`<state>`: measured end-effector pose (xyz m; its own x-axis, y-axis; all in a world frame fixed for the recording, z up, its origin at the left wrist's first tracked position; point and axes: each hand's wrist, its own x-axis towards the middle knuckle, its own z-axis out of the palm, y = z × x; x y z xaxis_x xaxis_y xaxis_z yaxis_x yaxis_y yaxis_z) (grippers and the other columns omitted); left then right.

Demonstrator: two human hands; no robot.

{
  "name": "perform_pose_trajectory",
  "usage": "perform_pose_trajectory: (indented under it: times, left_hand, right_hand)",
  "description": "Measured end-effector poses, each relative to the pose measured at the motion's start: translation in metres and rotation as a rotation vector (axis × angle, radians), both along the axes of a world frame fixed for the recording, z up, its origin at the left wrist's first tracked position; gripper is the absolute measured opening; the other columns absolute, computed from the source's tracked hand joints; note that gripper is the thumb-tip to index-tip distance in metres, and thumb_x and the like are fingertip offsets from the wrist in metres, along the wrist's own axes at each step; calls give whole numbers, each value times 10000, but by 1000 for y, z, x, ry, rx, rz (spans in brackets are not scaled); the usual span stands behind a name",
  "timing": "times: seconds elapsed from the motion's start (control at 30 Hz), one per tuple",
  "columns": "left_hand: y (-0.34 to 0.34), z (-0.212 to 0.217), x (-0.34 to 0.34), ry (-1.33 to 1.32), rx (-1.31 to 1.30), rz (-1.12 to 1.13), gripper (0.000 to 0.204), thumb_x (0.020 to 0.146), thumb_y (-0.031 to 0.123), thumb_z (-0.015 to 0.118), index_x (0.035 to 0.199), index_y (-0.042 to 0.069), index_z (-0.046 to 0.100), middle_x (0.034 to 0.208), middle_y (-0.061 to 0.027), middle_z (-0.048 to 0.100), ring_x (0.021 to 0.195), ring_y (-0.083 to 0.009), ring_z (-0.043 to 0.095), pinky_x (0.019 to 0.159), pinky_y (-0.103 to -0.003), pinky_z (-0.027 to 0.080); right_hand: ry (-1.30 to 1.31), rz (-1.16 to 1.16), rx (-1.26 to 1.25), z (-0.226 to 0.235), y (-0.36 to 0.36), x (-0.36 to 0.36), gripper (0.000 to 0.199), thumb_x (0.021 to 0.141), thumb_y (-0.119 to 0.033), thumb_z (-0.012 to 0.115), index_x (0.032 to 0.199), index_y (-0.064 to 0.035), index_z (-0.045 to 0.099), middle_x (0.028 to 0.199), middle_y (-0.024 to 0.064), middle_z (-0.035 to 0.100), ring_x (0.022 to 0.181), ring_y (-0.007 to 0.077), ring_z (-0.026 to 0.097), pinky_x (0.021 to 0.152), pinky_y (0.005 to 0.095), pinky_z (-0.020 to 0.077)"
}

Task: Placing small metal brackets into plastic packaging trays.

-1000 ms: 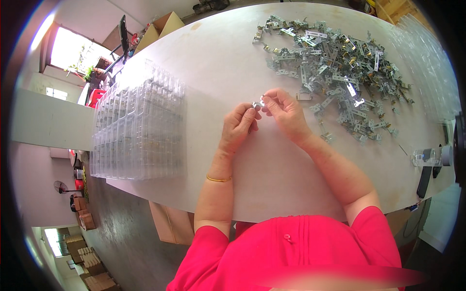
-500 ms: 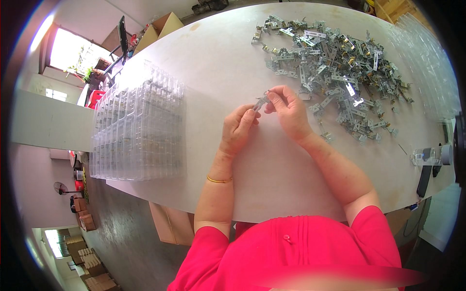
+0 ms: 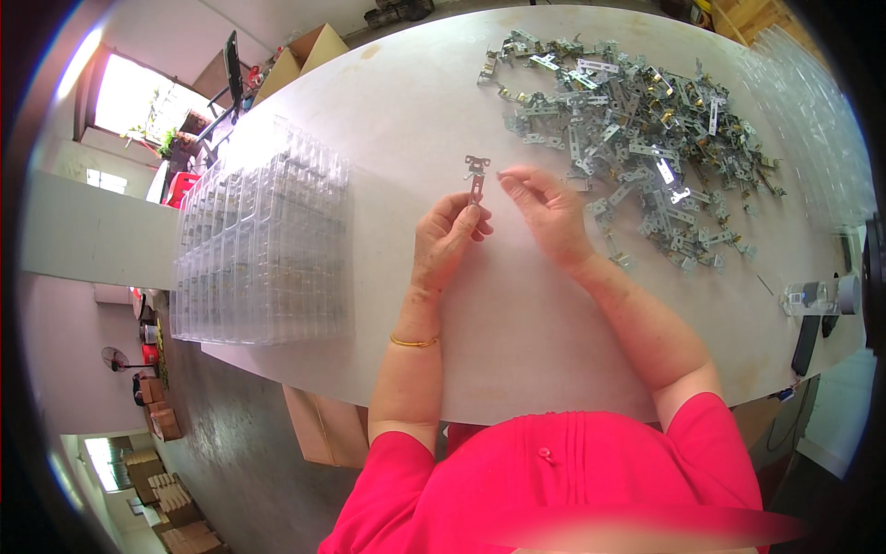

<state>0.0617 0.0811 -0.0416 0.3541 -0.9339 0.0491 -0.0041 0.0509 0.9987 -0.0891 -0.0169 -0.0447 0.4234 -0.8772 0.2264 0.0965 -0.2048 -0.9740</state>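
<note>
A small metal bracket [image 3: 475, 176] is pinched at its lower end between the thumb and fingertips of the left hand [image 3: 445, 238] and is held upright above the white table [image 3: 517, 314]. A narrow, flat strip is seen, grey and faintly shiny, with a wider crosspiece at the top from which 2 short lugs stick out to the sides; finer detail cannot be made out. The bracket is raised clear of the tabletop, between the 2 hands and slightly nearer the left one.

The right hand [image 3: 550, 214] is held just beside the bracket, its fingers [image 3: 509, 177] curled loosely and pointing toward the bracket's top; whether something tiny is gripped in them cannot be told. The 2 hands are near each other but are not touching.

To the right and beyond the right hand, a broad heap of similar metal parts [image 3: 637, 129] is spread across the table, its nearest pieces lying close to the right wrist. To the left, a stack of clear plastic trays [image 3: 263, 245] is set near the table's left edge, well apart from the left hand. A bare stretch of tabletop is left between trays and heap, and another toward the near edge beneath the forearms. A clear bottle [image 3: 808, 297] is laid at the far right edge.
</note>
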Motion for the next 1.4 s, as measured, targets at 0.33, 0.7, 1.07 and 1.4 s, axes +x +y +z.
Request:
perform_pose_trajectory:
  times: [0.33,0.7,1.07,1.4]
  left_hand:
    - [-1,-3,-3,-30,-3,76,239,947,76,641,1159,-32,611,962,-81,684,783,-132,656,657,-249,533]
    - [-2,-9,-1,-169,-24,117,259,920,81,685,1154,-5,615,924,-26,664,756,-85,622,651,-214,514]
    - [-4,-14,-4,-409,-62,200,233,900,74,704,1116,7,648,909,-3,680,792,-54,607,711,-218,505]
    - [-4,-17,-5,-376,-124,209,223,888,47,697,1100,-4,645,851,-31,678,752,-62,604,684,-234,516]
  right_hand:
    - [115,23,-242,5,13,2,123,943,-118,613,1042,-71,669,758,119,668,637,206,626,587,336,480]
    - [253,47,-384,5,14,-1,76,927,-137,607,948,-65,592,703,133,630,624,316,624,572,406,474]
    - [287,64,-384,4,14,3,72,933,-154,594,947,-84,590,752,168,634,689,382,629,590,445,472]
    - [280,81,-269,4,14,-1,72,947,-135,591,933,-65,603,667,101,624,588,235,616,556,353,461]
